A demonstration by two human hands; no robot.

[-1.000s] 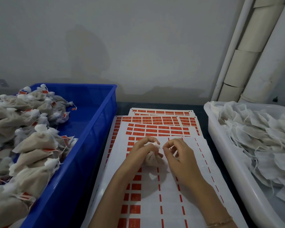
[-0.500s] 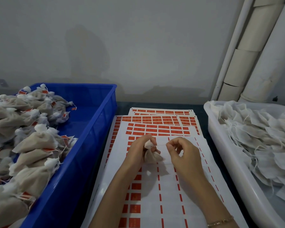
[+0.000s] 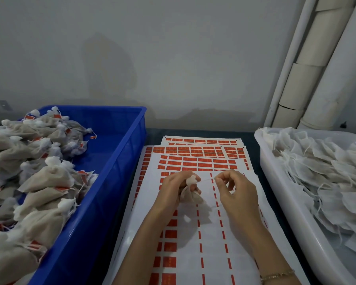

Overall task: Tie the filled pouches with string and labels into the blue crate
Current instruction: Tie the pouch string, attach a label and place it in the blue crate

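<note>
Looking down in the head view at a dark tabletop [image 3: 154, 133] backed by a bare grey wall [image 3: 173, 58]. Curling the left hand [image 3: 176, 189] round the neck of one filled pouch [image 3: 191, 197], holding the gathered top bunched, likely for trapping the filling during the cinch. Pinching the string [image 3: 206, 180] between thumb and forefinger of the right hand [image 3: 234, 192], stretching it taut just right of the left fingers, seemingly drawing the tie tight. Working directly over the label sheets [image 3: 193, 239], at least three fanned under both hands, presumably for peeling a label within easy reach. Counting one blue crate [image 3: 121, 161] well left of the left hand, already heaped with tied pouches [image 3: 43, 177], far too many for tallying, sitting there as the drop-off. Counting one white tub [image 3: 275, 192] right of the right hand, piled with untied pouches [image 3: 327, 171], likewise beyond counting, serving as the supply.
</note>
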